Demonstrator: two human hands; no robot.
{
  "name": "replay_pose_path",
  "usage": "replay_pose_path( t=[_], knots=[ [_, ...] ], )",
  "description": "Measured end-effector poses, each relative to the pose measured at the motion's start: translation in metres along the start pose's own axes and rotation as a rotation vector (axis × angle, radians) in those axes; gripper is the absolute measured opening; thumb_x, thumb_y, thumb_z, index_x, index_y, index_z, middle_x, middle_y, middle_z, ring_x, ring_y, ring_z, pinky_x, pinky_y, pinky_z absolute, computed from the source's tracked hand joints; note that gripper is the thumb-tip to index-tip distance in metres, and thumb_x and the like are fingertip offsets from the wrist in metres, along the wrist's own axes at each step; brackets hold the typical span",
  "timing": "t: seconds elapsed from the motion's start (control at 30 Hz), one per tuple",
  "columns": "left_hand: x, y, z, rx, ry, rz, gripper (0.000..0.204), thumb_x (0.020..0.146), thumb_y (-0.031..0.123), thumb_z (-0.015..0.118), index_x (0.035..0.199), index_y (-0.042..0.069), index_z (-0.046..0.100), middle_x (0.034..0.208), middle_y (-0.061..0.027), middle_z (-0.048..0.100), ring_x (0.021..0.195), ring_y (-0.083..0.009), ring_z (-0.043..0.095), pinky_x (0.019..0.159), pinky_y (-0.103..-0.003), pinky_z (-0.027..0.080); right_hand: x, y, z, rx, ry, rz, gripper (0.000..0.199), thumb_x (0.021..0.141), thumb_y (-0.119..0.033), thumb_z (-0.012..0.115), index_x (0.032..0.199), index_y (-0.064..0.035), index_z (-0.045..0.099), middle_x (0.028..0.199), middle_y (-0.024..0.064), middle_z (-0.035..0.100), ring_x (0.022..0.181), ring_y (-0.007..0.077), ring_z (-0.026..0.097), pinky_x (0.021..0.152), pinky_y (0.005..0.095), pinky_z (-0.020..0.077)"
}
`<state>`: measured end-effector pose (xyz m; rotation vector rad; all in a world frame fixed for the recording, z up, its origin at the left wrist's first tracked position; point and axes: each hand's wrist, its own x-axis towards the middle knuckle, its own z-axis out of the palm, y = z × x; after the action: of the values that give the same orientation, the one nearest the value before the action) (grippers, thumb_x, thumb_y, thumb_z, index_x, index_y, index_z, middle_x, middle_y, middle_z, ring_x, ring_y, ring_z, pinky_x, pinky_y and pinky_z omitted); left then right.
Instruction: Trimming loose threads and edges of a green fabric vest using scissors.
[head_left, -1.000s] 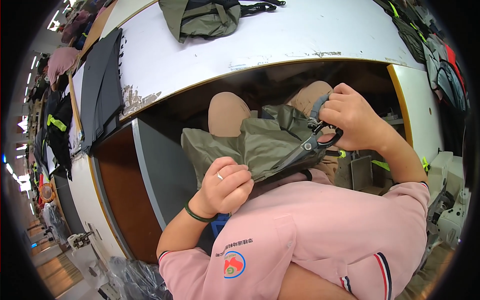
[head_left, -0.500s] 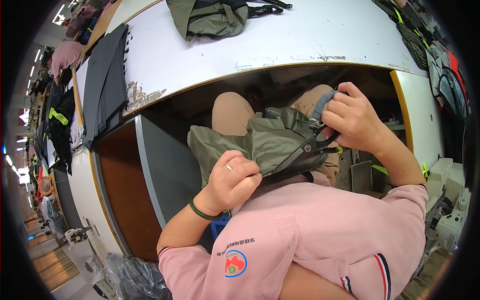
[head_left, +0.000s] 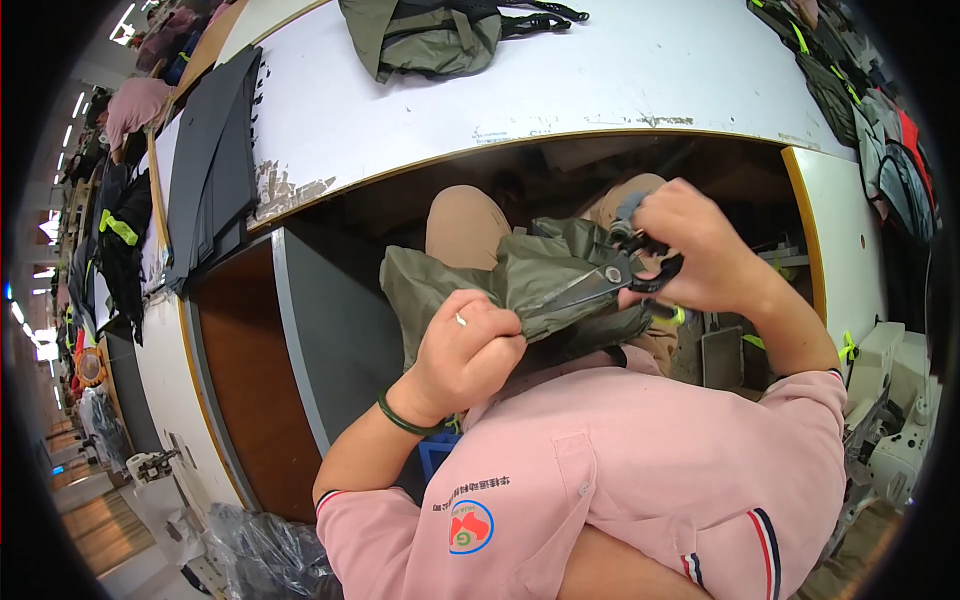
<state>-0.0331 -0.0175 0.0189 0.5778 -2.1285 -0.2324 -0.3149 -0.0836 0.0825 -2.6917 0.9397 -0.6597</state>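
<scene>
Across my lap lies a piece of olive-green fabric [head_left: 440, 275], bunched and folded. My left hand [head_left: 470, 345] is closed, pinching the fabric's near edge. In my right hand [head_left: 690, 250] is a pair of black-handled scissors [head_left: 590, 287], with grey wrapping on one handle. Their blades lie over the fabric and point left toward my left hand. Fingers of my right hand are wrapped round the handles and slightly blurred. Whether the blade tips are in the cloth I cannot tell.
Ahead stands a white table [head_left: 600, 75] with a worn front edge. On it are an olive-green bag piece [head_left: 440, 45] and, at the left, stacked dark panels [head_left: 215, 150]. A grey board [head_left: 320, 330] stands left of my knees. Sewing machine parts [head_left: 900, 440] are at the right.
My right hand has turned and the scissor handles have shifted; the blades now lie flatter across the fabric. My left hand keeps its pinch in nearly the same place.
</scene>
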Motion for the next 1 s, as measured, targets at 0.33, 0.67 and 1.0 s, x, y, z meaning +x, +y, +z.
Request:
replay_pose_path(
  t=[0.33, 0.67, 1.0],
  knots=[
    [-0.011, 0.003, -0.011, 0.038, -0.049, -0.336, 0.031, 0.066, 0.006, 0.083, 0.088, 0.008, 0.061, 0.109, -0.0116, 0.058, 0.095, -0.0313, 0.057, 0.078, -0.038, 0.048, 0.009, -0.009, 0.015, 0.401, -0.194, 0.142, 0.020, 0.070, -0.006, 0.072, 0.077, -0.0033, 0.054, 0.075, 0.0122, 0.057, 0.075, 0.0343, 0.054, 0.066, 0.0405, 0.0438],
    [-0.027, 0.014, -0.024, 0.187, -0.101, -0.420, 0.026, 0.069, 0.016, 0.083, 0.087, 0.009, 0.066, 0.106, -0.0092, 0.058, 0.095, -0.0287, 0.055, 0.084, -0.041, 0.041, -0.003, 0.000, 0.012, 0.408, -0.254, 0.207, 0.027, 0.062, -0.002, 0.075, 0.079, -0.0020, 0.053, 0.075, 0.0133, 0.054, 0.075, 0.0341, 0.052, 0.065, 0.0402, 0.0427],
    [-0.013, 0.014, -0.008, 0.267, -0.016, -0.365, 0.022, 0.068, 0.002, 0.076, 0.084, 0.007, 0.062, 0.087, -0.0047, 0.060, 0.077, -0.0241, 0.057, 0.078, -0.039, 0.043, -0.010, -0.003, 0.019, 0.387, -0.277, 0.110, 0.027, 0.065, -0.007, 0.076, 0.078, -0.0031, 0.052, 0.072, 0.0120, 0.053, 0.071, 0.0332, 0.052, 0.065, 0.0398, 0.0436]
  ],
)
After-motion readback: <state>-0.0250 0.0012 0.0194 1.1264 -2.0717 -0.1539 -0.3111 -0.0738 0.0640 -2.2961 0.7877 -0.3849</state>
